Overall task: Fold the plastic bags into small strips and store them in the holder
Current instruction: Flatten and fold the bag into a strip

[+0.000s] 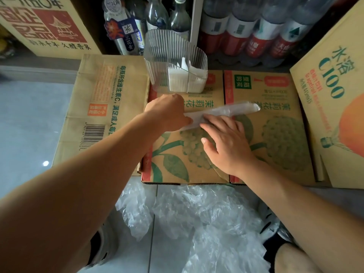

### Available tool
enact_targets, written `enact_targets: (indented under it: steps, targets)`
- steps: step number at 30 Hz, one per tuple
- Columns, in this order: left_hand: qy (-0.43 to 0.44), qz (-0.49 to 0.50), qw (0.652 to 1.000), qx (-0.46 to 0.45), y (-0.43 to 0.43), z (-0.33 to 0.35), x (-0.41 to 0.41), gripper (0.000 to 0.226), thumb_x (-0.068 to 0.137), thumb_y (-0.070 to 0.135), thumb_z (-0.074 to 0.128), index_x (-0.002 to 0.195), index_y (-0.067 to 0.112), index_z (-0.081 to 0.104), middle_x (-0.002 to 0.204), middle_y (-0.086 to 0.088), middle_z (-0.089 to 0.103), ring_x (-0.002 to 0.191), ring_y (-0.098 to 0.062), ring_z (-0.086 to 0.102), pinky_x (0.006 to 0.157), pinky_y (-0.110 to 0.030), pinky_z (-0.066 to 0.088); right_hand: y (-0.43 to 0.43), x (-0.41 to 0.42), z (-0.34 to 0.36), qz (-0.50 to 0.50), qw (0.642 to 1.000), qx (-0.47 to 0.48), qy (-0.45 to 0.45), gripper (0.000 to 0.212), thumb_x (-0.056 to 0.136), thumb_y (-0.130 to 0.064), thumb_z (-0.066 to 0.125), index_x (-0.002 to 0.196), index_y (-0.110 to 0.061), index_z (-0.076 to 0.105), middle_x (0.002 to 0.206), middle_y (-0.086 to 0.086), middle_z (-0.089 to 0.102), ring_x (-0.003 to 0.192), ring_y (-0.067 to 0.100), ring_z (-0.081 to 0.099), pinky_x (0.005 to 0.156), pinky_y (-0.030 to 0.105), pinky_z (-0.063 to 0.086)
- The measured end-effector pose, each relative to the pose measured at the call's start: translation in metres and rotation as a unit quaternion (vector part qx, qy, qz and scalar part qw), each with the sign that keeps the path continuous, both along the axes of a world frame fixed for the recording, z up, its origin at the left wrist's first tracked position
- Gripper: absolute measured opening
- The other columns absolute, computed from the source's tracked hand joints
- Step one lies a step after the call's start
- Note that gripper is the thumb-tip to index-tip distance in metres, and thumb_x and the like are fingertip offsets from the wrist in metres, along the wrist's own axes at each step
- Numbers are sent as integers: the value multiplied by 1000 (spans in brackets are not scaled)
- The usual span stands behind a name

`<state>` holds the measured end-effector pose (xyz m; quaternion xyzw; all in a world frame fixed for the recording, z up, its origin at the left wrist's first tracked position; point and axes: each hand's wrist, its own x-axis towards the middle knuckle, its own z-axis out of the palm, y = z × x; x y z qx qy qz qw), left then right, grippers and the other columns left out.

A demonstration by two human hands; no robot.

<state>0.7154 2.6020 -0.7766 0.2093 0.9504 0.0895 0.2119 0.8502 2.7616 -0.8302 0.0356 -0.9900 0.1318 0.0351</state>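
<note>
under right fingers (pixel 213 120), bag strip (pixel 237 109)

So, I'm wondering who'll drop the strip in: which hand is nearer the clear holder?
Left. The left hand is just in front of the holder, holding one end of the bag strip; the right hand lies farther back toward the person, pressing it flat.

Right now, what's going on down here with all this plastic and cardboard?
A person is folding a plastic bag into a long strip on a flattened cardboard box. The right hand presses flat on it with straight fingers. The left hand is at its left end, with its own fingers mostly hidden. Behind them stands a clear ribbed holder that already contains folded strips. More crumpled bags lie on the floor.
</note>
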Motion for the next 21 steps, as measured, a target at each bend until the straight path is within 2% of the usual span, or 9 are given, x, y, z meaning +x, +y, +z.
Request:
enact_targets:
  steps: [4, 6, 8, 11, 14, 16, 18, 19, 21]
  targets:
    - [-33, -3, 999, 11, 4, 3, 5, 42, 86, 51, 73, 115, 20, 70, 105, -6, 65, 92, -27, 59, 82, -34, 50, 5, 0, 0, 11, 1000, -7, -5, 47, 95, -42, 42, 130, -21, 66, 146, -5, 54, 129, 23, 46, 101, 40, 30]
    - [-44, 0, 999, 30, 5, 5, 7, 35, 87, 45, 73, 109, 18, 70, 98, -5, 62, 88, -27, 58, 73, -31, 45, 8, 0, 1, 17, 1000, -6, -12, 47, 95, -42, 42, 132, -22, 65, 147, -5, 54, 130, 23, 46, 101, 41, 31]
    - [-55, 15, 997, 57, 6, 6, 9, 26, 87, 40, 74, 94, 18, 64, 91, -4, 61, 81, -25, 56, 64, -29, 38, 9, 0, 1, 20, 999, -12, -23, 48, 95, -43, 42, 133, -23, 64, 147, -5, 54, 131, 23, 45, 102, 40, 30]
    - [-118, 79, 983, 114, 5, 7, 14, 20, 88, 35, 73, 87, 16, 68, 72, -2, 70, 60, -15, 60, 48, -23, 39, 11, 0, 6, 32, 998, -27, -38, 49, 94, -45, 44, 133, -23, 64, 149, -5, 52, 134, 22, 43, 105, 42, 31]
    - [-161, 205, 947, 189, 3, 2, 24, 12, 91, 23, 69, 83, 15, 74, 59, -1, 65, 34, -3, 49, 36, -14, 36, 17, -3, 20, 42, 994, -75, -71, 46, 97, -35, 57, 141, -20, 60, 155, -3, 47, 142, 22, 39, 115, 45, 30]
    - [-235, 311, 885, 255, 1, 1, 37, 12, 92, 14, 70, 81, 14, 71, 68, -8, 66, 38, -6, 56, 38, -16, 44, 20, -3, 32, 42, 990, -116, -71, 43, 96, -24, 66, 138, -14, 62, 156, 0, 47, 145, 23, 39, 121, 45, 28]
    - [-323, 388, 804, 313, -4, 7, 54, 3, 93, 12, 71, 90, 11, 70, 86, -13, 73, 62, -18, 69, 56, -26, 56, 18, -1, 44, 38, 990, -138, -19, 33, 89, -15, 75, 123, -13, 71, 143, 3, 60, 131, 23, 53, 115, 51, 40]
    - [-369, 418, 755, 346, -6, 13, 63, 5, 94, 10, 70, 98, 6, 70, 94, -16, 74, 73, -23, 71, 65, -32, 59, 16, 0, 50, 31, 987, -155, 2, 28, 87, -11, 77, 115, -14, 74, 133, 2, 67, 120, 19, 60, 105, 51, 48]
    - [-463, 462, 629, 419, -11, 27, 81, 14, 97, 4, 64, 107, -6, 63, 96, -19, 74, 77, -25, 71, 74, -34, 60, 10, 6, 66, 21, 981, -194, 8, 22, 85, -9, 78, 105, -18, 77, 118, -4, 72, 101, 12, 65, 89, 47, 57]
